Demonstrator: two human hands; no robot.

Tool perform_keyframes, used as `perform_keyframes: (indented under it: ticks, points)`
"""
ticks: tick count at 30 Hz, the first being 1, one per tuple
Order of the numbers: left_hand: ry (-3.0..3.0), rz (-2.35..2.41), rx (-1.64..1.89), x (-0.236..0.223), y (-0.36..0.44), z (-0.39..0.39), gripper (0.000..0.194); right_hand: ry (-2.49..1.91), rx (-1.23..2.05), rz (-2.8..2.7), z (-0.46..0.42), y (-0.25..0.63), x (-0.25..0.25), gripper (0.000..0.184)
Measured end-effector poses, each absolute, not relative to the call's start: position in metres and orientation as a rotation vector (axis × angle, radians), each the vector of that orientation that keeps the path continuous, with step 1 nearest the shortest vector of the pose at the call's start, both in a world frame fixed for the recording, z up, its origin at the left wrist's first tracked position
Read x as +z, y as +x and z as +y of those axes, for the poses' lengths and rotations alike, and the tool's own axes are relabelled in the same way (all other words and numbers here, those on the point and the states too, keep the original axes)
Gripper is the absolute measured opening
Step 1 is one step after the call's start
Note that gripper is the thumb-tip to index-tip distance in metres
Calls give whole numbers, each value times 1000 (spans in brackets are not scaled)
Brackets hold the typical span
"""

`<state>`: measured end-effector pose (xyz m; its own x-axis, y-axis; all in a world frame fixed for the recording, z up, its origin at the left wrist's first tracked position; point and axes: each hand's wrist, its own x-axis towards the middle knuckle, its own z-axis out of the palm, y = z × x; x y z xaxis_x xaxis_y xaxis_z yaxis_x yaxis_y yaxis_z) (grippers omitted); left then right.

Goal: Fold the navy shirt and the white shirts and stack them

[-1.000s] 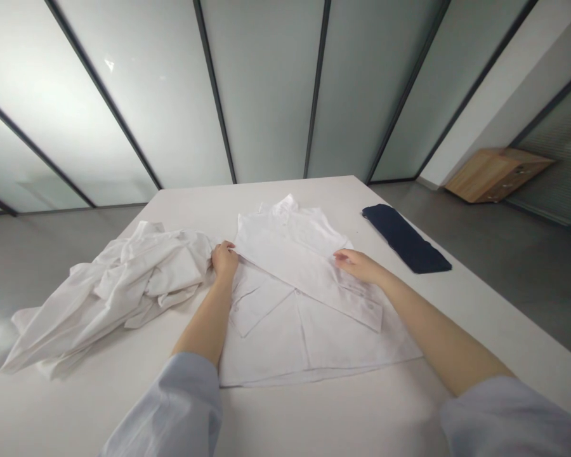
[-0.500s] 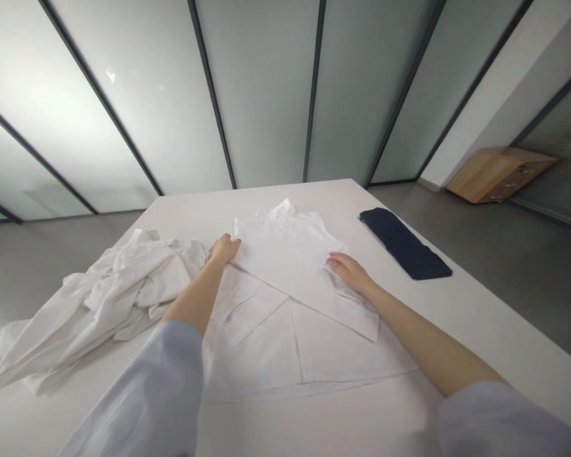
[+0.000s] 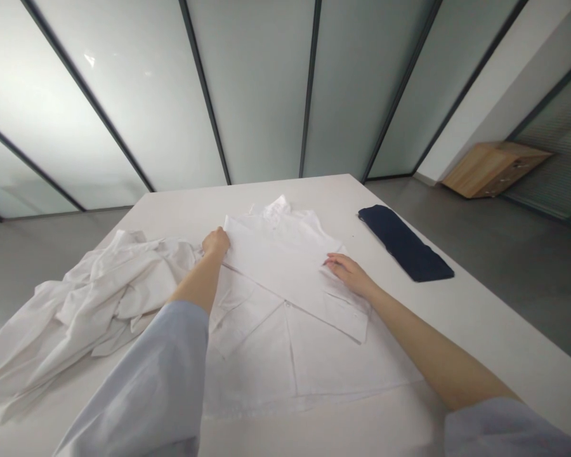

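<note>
A white button-up shirt (image 3: 266, 368) lies front up on the table, collar at the far end. Both of its sleeves cross over the front, and one long sleeve (image 3: 278, 270) slants down to the right on top. At the shirt's left shoulder edge, my left hand (image 3: 216, 242) is closed on the fabric; its fingertips are partly hidden. My right hand (image 3: 349, 273) rests on the shirt's right side near the other folded sleeve, its fingers loosely extended and a little apart.
A rumpled heap of white cloth (image 3: 105, 298) covers the table's left side. A folded navy cloth (image 3: 404, 244) lies near the right edge of the white table (image 3: 485, 330). Beyond stand frosted glass panels (image 3: 261, 89) and a wooden cabinet (image 3: 490, 168).
My left hand has moved slightly left, and the top sleeve has slid left with it. My right hand has barely shifted. The view has tilted a little.
</note>
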<state>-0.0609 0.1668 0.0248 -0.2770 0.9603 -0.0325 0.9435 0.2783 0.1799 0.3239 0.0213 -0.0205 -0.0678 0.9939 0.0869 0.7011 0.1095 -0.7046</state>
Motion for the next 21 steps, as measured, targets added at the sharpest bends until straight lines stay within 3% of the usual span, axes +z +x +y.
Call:
perform_keyframes:
  ticks: [9,12,17,21]
  points:
    - [2226,2332,264,37,-35,134,38,-1632,644,-1825,19,322,-19,29]
    - [2339,2174,123,33,-18,107,50,-1642,590,-1925,20,322,-10,30]
    - [2265,2079,-8,13,-7,75,73,-1650,308,-2169,37,317,3,45]
    - [2252,2060,31,-1,-10,70,77,-1862,347,-2145,57,311,-10,59]
